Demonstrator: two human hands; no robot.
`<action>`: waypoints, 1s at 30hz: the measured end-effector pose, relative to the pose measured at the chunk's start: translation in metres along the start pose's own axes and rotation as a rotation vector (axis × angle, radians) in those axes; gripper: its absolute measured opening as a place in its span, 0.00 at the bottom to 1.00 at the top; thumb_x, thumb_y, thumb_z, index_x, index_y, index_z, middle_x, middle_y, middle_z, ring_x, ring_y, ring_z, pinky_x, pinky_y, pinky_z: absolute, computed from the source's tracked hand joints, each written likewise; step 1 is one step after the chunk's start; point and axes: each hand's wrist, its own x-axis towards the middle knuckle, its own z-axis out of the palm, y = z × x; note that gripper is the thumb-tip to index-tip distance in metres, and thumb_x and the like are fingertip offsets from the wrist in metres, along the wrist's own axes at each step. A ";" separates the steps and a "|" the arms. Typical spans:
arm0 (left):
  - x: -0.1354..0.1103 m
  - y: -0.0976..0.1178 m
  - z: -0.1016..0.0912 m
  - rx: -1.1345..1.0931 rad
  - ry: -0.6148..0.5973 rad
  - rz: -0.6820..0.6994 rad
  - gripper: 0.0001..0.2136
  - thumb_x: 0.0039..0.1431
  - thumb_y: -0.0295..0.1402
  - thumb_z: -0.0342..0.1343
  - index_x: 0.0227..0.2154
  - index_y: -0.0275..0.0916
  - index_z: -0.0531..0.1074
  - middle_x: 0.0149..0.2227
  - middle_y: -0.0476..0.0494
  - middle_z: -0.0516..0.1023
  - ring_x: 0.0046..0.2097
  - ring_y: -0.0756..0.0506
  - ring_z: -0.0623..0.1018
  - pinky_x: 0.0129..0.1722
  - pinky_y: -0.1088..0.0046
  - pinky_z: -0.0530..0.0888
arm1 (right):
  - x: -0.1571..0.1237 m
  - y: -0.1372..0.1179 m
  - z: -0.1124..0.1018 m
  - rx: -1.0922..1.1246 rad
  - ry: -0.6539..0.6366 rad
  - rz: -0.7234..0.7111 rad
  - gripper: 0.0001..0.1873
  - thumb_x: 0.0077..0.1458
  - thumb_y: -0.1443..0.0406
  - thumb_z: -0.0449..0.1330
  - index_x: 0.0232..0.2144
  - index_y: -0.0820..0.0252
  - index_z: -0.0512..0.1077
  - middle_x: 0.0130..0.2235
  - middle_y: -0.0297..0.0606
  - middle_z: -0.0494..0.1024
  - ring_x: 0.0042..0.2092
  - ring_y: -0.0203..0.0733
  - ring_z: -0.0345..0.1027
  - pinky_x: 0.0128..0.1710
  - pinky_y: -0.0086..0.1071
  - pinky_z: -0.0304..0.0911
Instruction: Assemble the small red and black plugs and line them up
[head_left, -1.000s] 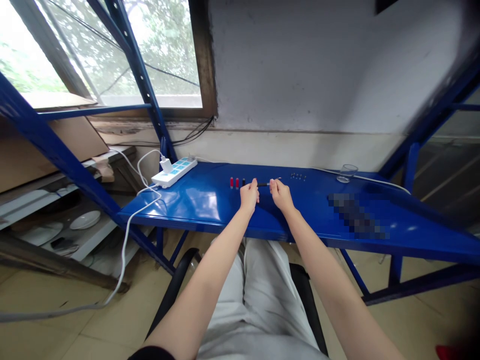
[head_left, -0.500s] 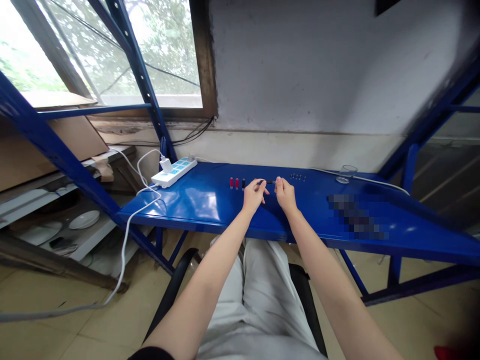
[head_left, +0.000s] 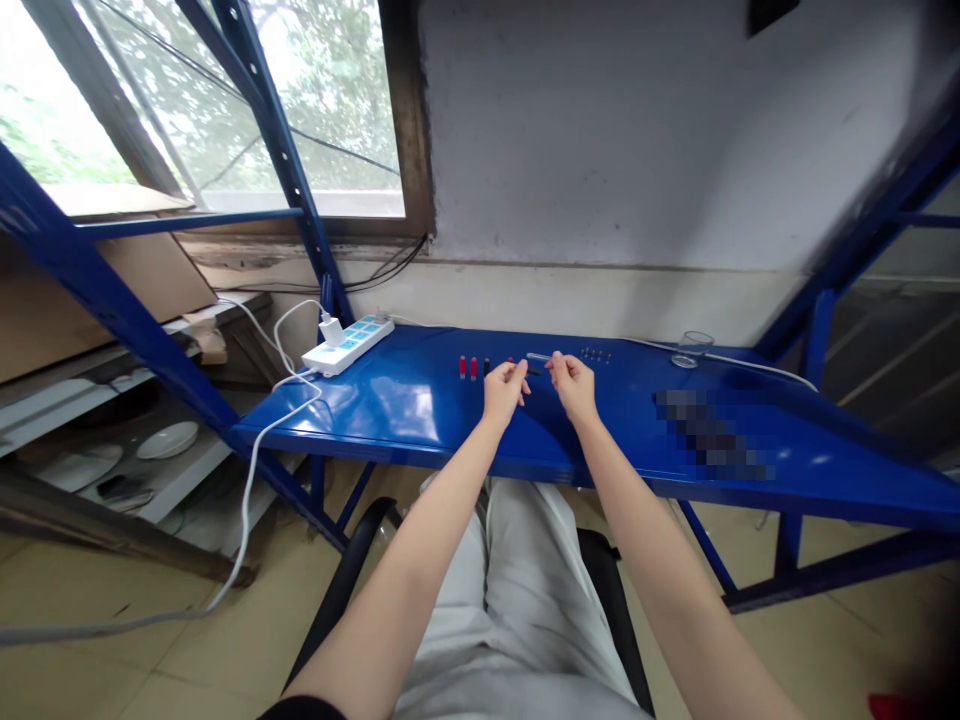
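Both my hands are raised just above the blue metal table [head_left: 420,400], a little apart. My left hand [head_left: 504,386] is closed in a pinch on a small dark piece with a bit of red showing at its fingertips. My right hand [head_left: 574,382] is pinched on a thin pale rod [head_left: 538,356] that points left toward the other hand. Just left of my left hand, two small red caps [head_left: 468,366] and a black one [head_left: 486,365] stand in a row. A cluster of several tiny dark parts [head_left: 596,353] lies beyond my right hand.
A white power strip [head_left: 349,343] with a plugged charger and white cable sits at the table's back left. A small glass dish [head_left: 694,346] and a white cable lie at the back right. Blue rack posts flank the table. A blurred patch covers part of the right side.
The pen-like object that both hands held together has come apart. My left hand keeps the dark piece and my right hand has drawn the thin pale rod out to the right.
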 end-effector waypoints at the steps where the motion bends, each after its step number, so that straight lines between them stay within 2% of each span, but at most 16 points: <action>1: -0.001 0.000 0.001 0.028 -0.035 0.007 0.18 0.51 0.49 0.53 0.25 0.35 0.69 0.16 0.52 0.69 0.14 0.56 0.64 0.15 0.80 0.59 | 0.001 0.000 0.000 0.034 -0.051 0.024 0.25 0.49 0.44 0.53 0.24 0.60 0.69 0.18 0.30 0.62 0.21 0.31 0.53 0.21 0.28 0.51; 3: -0.001 0.000 0.001 0.072 -0.060 0.015 0.18 0.51 0.48 0.53 0.28 0.35 0.71 0.17 0.51 0.70 0.14 0.56 0.64 0.15 0.80 0.60 | 0.002 0.000 0.001 0.092 -0.154 0.076 0.24 0.45 0.45 0.57 0.25 0.61 0.71 0.17 0.29 0.62 0.20 0.30 0.53 0.20 0.28 0.51; 5: -0.001 0.000 0.001 0.097 -0.032 0.024 0.18 0.52 0.48 0.53 0.30 0.35 0.72 0.18 0.51 0.70 0.14 0.56 0.64 0.15 0.80 0.60 | 0.003 -0.001 0.001 0.137 -0.229 0.127 0.23 0.42 0.45 0.60 0.26 0.61 0.72 0.17 0.29 0.63 0.19 0.30 0.53 0.20 0.28 0.51; 8: 0.000 -0.002 0.000 0.111 0.018 0.033 0.17 0.53 0.46 0.52 0.30 0.35 0.73 0.18 0.51 0.70 0.14 0.56 0.64 0.15 0.80 0.60 | 0.002 0.000 0.002 0.162 -0.288 0.155 0.24 0.39 0.47 0.63 0.29 0.61 0.72 0.20 0.31 0.67 0.20 0.30 0.54 0.20 0.28 0.52; 13: 0.000 -0.003 0.000 0.153 0.045 0.043 0.16 0.55 0.45 0.51 0.32 0.35 0.73 0.19 0.51 0.70 0.14 0.56 0.65 0.16 0.80 0.61 | 0.001 0.000 0.002 0.118 -0.309 0.188 0.25 0.37 0.47 0.64 0.31 0.62 0.73 0.27 0.35 0.73 0.25 0.31 0.60 0.24 0.28 0.56; 18: 0.000 -0.004 -0.001 0.212 0.067 0.051 0.18 0.56 0.46 0.49 0.35 0.37 0.75 0.20 0.51 0.70 0.16 0.55 0.65 0.17 0.79 0.62 | 0.001 -0.003 0.001 0.071 -0.348 0.214 0.25 0.36 0.46 0.63 0.29 0.61 0.72 0.27 0.35 0.73 0.26 0.32 0.61 0.25 0.28 0.57; 25: 0.003 -0.006 -0.002 0.322 0.020 0.140 0.16 0.58 0.42 0.48 0.36 0.37 0.77 0.27 0.44 0.77 0.33 0.47 0.75 0.35 0.73 0.70 | -0.001 -0.003 0.000 0.098 -0.419 0.235 0.24 0.36 0.48 0.64 0.29 0.62 0.72 0.25 0.33 0.71 0.25 0.31 0.58 0.25 0.28 0.55; 30: 0.003 -0.006 -0.002 0.264 0.013 0.109 0.14 0.56 0.41 0.51 0.35 0.38 0.77 0.29 0.44 0.78 0.35 0.46 0.75 0.36 0.72 0.71 | 0.000 -0.002 -0.001 0.138 -0.430 0.234 0.25 0.35 0.48 0.65 0.28 0.63 0.71 0.23 0.31 0.68 0.24 0.30 0.55 0.24 0.27 0.53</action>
